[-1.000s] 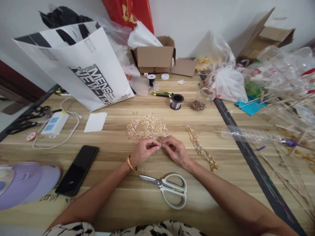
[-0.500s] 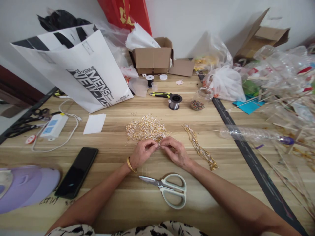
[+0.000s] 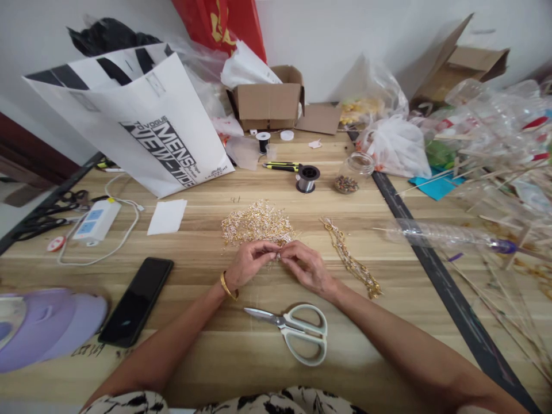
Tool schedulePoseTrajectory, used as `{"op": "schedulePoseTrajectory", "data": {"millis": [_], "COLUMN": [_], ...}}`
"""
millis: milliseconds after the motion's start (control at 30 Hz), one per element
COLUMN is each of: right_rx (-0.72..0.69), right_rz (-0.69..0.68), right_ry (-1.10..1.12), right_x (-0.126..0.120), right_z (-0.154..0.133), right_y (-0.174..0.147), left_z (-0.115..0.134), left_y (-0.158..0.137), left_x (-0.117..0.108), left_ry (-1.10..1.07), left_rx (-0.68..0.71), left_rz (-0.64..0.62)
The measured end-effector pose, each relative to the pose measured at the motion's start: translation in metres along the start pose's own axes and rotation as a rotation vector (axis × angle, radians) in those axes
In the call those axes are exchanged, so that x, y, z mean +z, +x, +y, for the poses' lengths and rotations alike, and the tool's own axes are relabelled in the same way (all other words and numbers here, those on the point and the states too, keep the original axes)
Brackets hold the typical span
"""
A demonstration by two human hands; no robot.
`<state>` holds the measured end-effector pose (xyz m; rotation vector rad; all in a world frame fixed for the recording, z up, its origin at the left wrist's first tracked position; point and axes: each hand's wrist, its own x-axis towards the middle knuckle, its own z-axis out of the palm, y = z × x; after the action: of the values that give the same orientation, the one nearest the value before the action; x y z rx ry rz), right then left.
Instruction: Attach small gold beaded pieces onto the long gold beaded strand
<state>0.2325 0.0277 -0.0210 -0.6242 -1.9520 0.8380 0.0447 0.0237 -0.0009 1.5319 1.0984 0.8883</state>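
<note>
My left hand [image 3: 250, 262] and my right hand [image 3: 306, 265] meet fingertip to fingertip at the near edge of a pile of small gold and silvery beaded pieces [image 3: 257, 221]. Both are closed in a pinch. A tiny shiny bit shows between the fingertips, too small to name. To the right of my right hand lies a bundle of gold and silver beaded strands [image 3: 351, 261]. Scissors with pale handles [image 3: 297, 333] rest between my forearms, blades slightly parted and pointing left.
A black phone [image 3: 137, 302] and a purple cap [image 3: 56, 328] lie at left, near a white power strip [image 3: 97, 221]. Behind the pile are a wire spool [image 3: 307, 179], a yellow-black cutter [image 3: 280, 166] and a bead jar [image 3: 346, 183]. Plastic bottles and sticks crowd the right.
My left hand has shifted slightly left, and its fingers have straightened a little at the pinch. My right hand stays nearly in place. The surrounding things have not moved on the table.
</note>
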Motion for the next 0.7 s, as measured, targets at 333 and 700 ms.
{"op": "schedulePoseTrajectory", "data": {"millis": [333,700], "right_rx": [-0.001,-0.025], "right_rz": [-0.001,-0.023], "right_ry": [-0.043,-0.071], "right_x": [0.0004,0.0001], "right_z": [0.0023,0.0029], "right_y": [-0.0004,-0.0012], "left_z": [-0.0015,-0.0038], "left_y": [0.0018,0.002], "left_x": [-0.0043,-0.0039], "left_ry": [-0.124,-0.105], "left_rx": [-0.103,-0.143], "left_rz": [-0.011,-0.051]}}
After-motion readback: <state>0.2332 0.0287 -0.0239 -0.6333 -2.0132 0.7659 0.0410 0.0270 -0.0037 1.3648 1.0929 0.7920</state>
